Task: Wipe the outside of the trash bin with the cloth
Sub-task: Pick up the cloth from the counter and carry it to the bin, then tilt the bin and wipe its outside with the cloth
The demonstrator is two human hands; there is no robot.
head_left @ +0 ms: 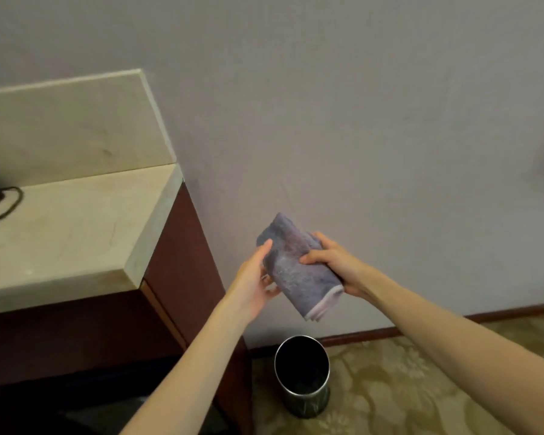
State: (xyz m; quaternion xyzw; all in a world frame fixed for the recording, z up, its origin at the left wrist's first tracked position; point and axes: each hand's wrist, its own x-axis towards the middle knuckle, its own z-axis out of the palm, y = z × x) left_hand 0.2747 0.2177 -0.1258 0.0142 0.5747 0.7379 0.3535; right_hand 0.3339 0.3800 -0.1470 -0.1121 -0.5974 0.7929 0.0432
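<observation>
A folded grey-purple cloth [292,268] with a pale hem is held in the air in front of the wall. My right hand [333,262] grips its right side, thumb on top. My left hand [255,282] holds its left edge, fingers under it. Well below the cloth, a round metal trash bin [305,400] with a dark, open inside stands upright on the carpet by the wall. Neither hand touches the bin.
A dark wood cabinet [176,277] with a pale stone top [76,230] stands at the left, close to the bin. A black cable [10,199] lies on the top. Patterned yellow carpet [421,387] spreads to the right, below a dark baseboard [374,332].
</observation>
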